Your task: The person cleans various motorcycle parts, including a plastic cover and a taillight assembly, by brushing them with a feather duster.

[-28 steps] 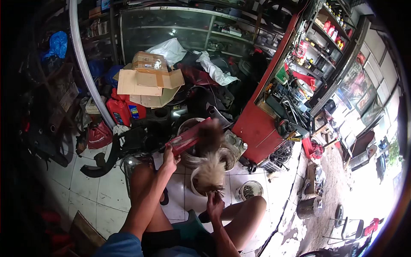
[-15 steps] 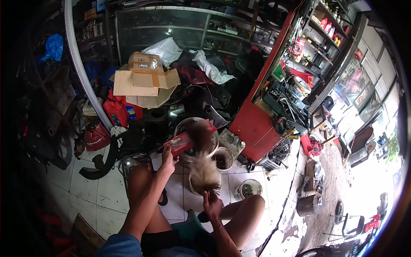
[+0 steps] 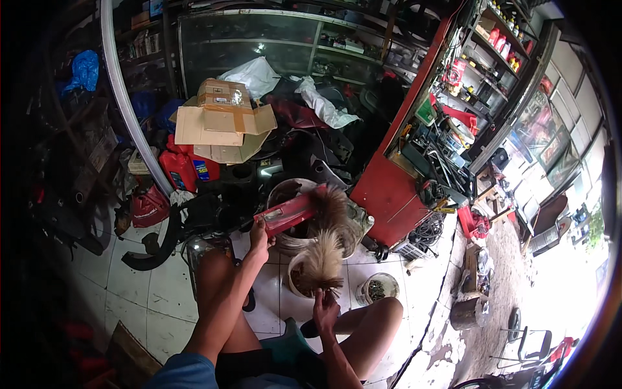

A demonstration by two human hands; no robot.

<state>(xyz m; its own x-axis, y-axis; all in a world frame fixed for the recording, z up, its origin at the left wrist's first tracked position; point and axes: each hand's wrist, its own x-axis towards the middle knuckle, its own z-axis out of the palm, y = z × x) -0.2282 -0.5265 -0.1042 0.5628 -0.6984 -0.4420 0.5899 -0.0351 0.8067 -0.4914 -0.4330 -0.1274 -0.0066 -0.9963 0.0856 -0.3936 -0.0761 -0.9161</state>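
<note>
My left hand grips the red handle of a wide paint brush, whose frayed bristles point right over a metal pot. My right hand holds a second brush by its base, its pale bristles fanned upward above a small round bowl on the tiled floor. Both of my bare knees frame the bowl.
A small tin of screws sits right of the bowl. A red tool cabinet stands at right. Open cardboard boxes, red oil jugs, a black tyre piece and cluttered shelves fill the back and left.
The red-handled brush swung left and back to the right over the pot. The brush in my right hand rose and now stands sharper above the bowl.
</note>
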